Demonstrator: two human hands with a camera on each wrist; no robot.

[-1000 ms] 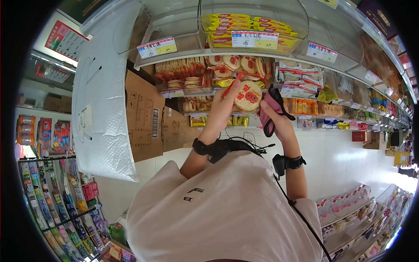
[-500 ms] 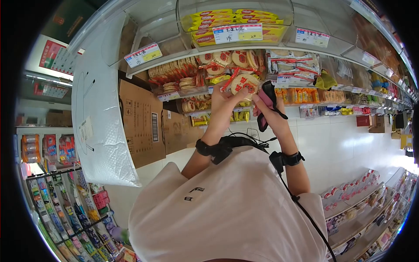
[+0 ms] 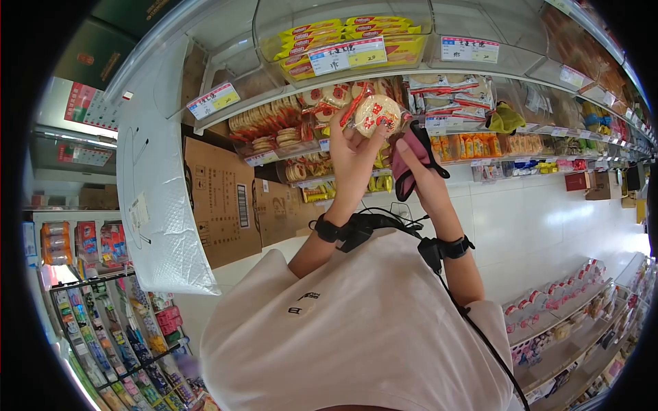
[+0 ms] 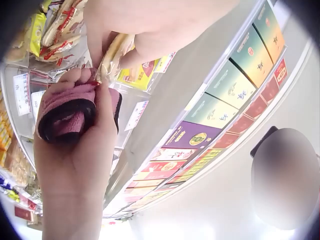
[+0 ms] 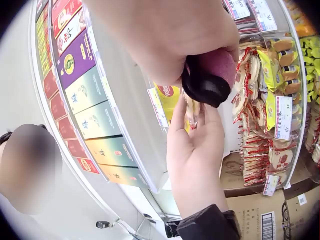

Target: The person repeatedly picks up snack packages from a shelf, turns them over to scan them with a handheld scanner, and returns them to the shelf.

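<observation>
My left hand (image 3: pixel 351 163) pinches a round cracker in a clear wrapper with red print (image 3: pixel 377 116) by its left side and lower edge. Against the cracker's right edge are the fingertips of my right hand (image 3: pixel 426 179), which also grips a pink cloth with black edging (image 3: pixel 406 159). Seen edge-on in the left wrist view, the wrapped cracker (image 4: pixel 114 56) lies between both hands, and the pink cloth (image 4: pixel 75 107) is bunched in the right palm. The right wrist view shows the left hand's (image 5: pixel 196 150) thumb and fingers around the packet (image 5: pixel 192 111).
Shelf bins of wrapped crackers (image 3: pixel 264 123) lie just behind the hands, with yellow wafer packs (image 3: pixel 346 44) on the shelf above. Cardboard boxes (image 3: pixel 219 198) and a silver padded sheet (image 3: pixel 154 185) stand at left. Black cables (image 3: pixel 391 218) hang below the hands.
Both hands and the cracker have shifted slightly left and up in the head view, and the shelves have shifted left too. The cracker's printed face has tilted and turned between the fingers.
</observation>
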